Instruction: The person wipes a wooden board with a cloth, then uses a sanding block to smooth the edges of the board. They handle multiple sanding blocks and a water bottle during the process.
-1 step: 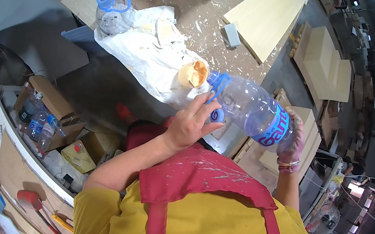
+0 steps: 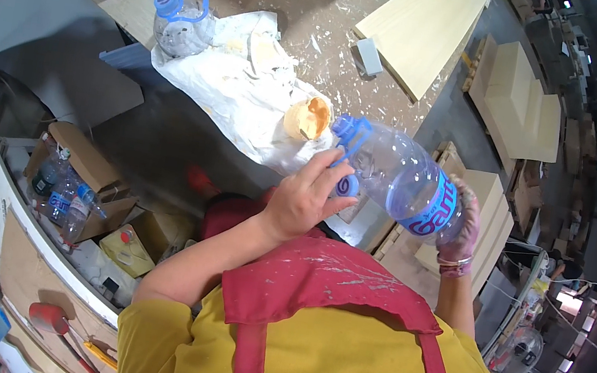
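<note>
A large clear plastic bottle (image 2: 388, 162) with a blue neck ring and carry handle (image 2: 357, 137) lies tilted in front of me, its neck pointing left. My right hand (image 2: 462, 224), stained with whitish smears, is wrapped round the bottle's base beside its blue and purple label. Some clear liquid seems to sit in the lower part. My left hand (image 2: 305, 191) has its fingertips at the handle, and a blue bottle cap (image 2: 346, 185) is pinched between finger and thumb. Just left of the bottle's mouth stands a small tan cup (image 2: 306, 119) with orange-brown paste inside.
A crumpled white sheet (image 2: 213, 87) covers the bench edge, with a cut-off or squat blue-capped bottle (image 2: 182, 24) on it. Pale boards (image 2: 425, 27) and a grey block (image 2: 369, 56) lie beyond. At lower left, a cardboard box (image 2: 84, 156) holds several bottles near a yellowish canister (image 2: 128, 249).
The bottle has shifted and rolled very slightly in my hands. Otherwise the scene is the same.
</note>
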Available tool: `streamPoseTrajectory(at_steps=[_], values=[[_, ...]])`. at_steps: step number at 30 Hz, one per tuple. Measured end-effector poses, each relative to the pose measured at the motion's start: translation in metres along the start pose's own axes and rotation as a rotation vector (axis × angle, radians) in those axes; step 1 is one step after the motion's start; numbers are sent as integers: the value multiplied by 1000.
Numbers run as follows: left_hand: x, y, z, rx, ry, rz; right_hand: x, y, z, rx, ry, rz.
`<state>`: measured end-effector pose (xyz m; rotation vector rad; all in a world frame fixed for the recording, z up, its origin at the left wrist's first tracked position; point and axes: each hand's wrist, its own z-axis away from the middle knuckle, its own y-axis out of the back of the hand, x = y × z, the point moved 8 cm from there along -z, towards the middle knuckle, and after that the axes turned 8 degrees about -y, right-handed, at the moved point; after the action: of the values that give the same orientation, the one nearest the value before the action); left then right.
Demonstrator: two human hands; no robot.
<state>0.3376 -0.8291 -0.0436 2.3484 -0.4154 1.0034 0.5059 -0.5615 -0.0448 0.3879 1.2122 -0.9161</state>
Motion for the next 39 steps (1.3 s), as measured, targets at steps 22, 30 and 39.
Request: streamPoseTrajectory(at_steps=[22, 30, 39], values=[[122, 134, -28, -140, 313, -157, 36, -181, 67, -1359, 134, 695], [121, 118, -19, -393, 300, -452, 40, -212, 92, -1416, -132, 616], [131, 116, -11, -552, -10, -353, 49, -216, 94, -1468, -170, 587]])
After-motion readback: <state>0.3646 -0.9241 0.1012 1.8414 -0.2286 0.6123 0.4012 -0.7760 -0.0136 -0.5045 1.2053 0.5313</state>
